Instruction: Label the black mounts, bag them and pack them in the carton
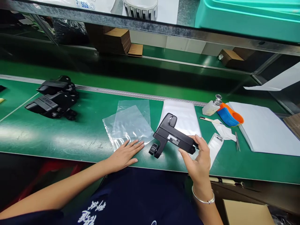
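On the green table (70, 137), just in front of the person's body, lay the black plastic part (172, 137), and I took it as my landmark. The right hand (199, 161) had its grip closed on the part's near right end, thumb below and fingertips over the top, so that end sat slightly raised while the clamp-like foot at the left end touched the table. The left hand (125, 154) lay flat and open, holding nothing, palm down on the near edge of the clear plastic bags (128, 125) just left of the part. Behind the part I saw a white sheet stack (185, 114), partly under its far end. Right of the part, close to the right hand, lay a small white packet (215, 145), and beyond it crumpled white paper (223, 131), a thin stick tool (209, 120), an orange and blue tape roll (231, 115) and a small bottle (212, 107). Farther right sat a larger pile of white sheets (264, 128). Well to the left of the part, two more black parts (53, 98) rested together on the table. A silver bangle (203, 198) circled the right wrist.
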A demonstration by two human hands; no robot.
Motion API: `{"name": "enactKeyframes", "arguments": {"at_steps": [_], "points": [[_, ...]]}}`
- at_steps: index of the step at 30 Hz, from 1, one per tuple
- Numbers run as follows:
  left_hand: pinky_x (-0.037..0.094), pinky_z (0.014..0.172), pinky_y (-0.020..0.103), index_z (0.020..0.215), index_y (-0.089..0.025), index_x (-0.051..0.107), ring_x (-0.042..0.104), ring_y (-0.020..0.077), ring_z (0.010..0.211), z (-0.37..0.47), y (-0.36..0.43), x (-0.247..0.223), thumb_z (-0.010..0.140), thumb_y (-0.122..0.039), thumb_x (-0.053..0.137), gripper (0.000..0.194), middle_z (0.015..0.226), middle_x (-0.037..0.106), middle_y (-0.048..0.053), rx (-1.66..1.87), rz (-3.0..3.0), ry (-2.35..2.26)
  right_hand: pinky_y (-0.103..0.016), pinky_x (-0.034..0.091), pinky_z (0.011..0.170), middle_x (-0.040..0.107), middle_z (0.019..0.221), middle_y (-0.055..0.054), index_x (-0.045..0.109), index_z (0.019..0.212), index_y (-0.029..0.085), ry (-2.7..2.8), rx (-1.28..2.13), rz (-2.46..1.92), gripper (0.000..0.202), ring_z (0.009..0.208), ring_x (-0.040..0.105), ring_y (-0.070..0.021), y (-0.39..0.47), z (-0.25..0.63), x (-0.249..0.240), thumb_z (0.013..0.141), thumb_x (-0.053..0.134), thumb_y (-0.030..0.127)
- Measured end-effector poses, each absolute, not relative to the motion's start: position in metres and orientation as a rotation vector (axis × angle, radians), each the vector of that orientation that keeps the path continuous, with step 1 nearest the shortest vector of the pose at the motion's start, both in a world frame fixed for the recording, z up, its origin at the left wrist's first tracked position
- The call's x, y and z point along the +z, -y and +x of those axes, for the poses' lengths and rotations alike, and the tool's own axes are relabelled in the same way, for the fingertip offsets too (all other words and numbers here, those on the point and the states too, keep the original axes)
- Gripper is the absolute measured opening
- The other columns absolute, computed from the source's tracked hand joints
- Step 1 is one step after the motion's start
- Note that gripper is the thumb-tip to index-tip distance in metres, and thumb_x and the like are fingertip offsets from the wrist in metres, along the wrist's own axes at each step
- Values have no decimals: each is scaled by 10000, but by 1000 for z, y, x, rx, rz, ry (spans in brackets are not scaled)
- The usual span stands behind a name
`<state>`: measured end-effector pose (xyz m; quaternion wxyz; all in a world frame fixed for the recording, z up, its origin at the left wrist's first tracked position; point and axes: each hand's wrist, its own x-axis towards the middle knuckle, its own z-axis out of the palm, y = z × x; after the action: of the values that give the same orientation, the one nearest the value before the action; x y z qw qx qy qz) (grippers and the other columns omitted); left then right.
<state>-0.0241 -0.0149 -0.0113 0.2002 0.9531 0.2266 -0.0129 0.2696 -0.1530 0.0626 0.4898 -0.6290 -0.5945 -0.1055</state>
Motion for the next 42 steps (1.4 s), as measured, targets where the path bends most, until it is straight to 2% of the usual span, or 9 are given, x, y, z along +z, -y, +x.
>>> {"name": "enactKeyframes", "arguments": {"at_steps": [4, 7, 11, 16, 21, 26, 30, 34, 42], "points": [[389, 1100, 488, 1483, -220, 346, 428, 287, 1383, -3, -4, 30, 980, -442, 376, 551, 1529, 407, 149, 383, 2175, -887, -561, 460, 1014, 639, 1141, -104, 377, 1421, 257, 1546, -274, -1505, 661, 1055, 639, -268, 150, 263, 65, 851, 713, 260], [503, 975, 442, 1498, -161, 235, 574, 295, 1233, 30, -5, 57, 921, -485, 479, 705, 1434, 502, 201, 537, 1882, -795, -543, 444, 1019, 660, 1113, -107, 364, 1427, 247, 1685, -316, -1490, 637, 1042, 640, -264, 143, 246, 67, 874, 681, 235], [485, 985, 476, 1481, -173, 264, 562, 344, 1216, 64, 3, 73, 713, -440, 750, 947, 1430, 492, 172, 522, 1978, -920, -506, 425, 1022, 665, 1115, -108, 362, 1424, 266, 1771, -359, -1586, 574, 1051, 639, -258, 137, 227, 64, 912, 610, 184], [455, 1030, 467, 1517, -178, 220, 528, 322, 1277, 65, 7, 77, 882, -400, 555, 752, 1476, 459, 162, 376, 2056, -850, -512, 456, 978, 661, 1110, -118, 358, 1430, 247, 1715, -318, -1618, 567, 1040, 632, -278, 139, 231, 59, 919, 604, 240], [480, 972, 539, 1546, -130, 90, 532, 407, 1254, 69, 9, 70, 773, -473, 683, 1033, 1485, 416, 235, 298, 2060, -1051, -495, 443, 993, 665, 1117, -108, 369, 1422, 253, 1786, -347, -1604, 574, 1055, 628, -264, 138, 235, 60, 908, 615, 178], [473, 1017, 447, 1555, -207, 85, 548, 264, 1272, 46, 0, 46, 984, -407, 351, 661, 1460, 478, 173, 455, 2030, -842, -513, 507, 931, 641, 1146, -120, 396, 1410, 246, 1606, -173, -1629, 581, 1060, 617, -282, 145, 253, 55, 892, 656, 288], [259, 1141, 600, 1523, -182, 271, 234, 382, 1467, 8, 11, 2, 906, -532, 500, 745, 1595, 245, 194, 248, 2527, -1000, -509, 533, 922, 615, 1187, -127, 415, 1394, 248, 1418, -153, -1670, 611, 1089, 612, -285, 158, 269, 55, 856, 702, 289], [280, 1142, 558, 1508, -152, 327, 347, 368, 1423, -23, 34, -40, 885, -615, 495, 794, 1549, 339, 207, 25, 2846, -693, -522, 534, 932, 615, 1166, -113, 413, 1390, 267, 1396, -258, -1582, 662, 1068, 624, -278, 165, 274, 64, 818, 744, 231], [364, 1118, 489, 1471, -202, 418, 430, 319, 1383, -48, 37, -48, 961, -432, 441, 559, 1517, 419, 140, -2, 2942, -601, -555, 519, 925, 631, 1111, -95, 394, 1399, 290, 1441, -396, -1520, 696, 997, 651, -278, 165, 273, 76, 810, 759, 230]]}}
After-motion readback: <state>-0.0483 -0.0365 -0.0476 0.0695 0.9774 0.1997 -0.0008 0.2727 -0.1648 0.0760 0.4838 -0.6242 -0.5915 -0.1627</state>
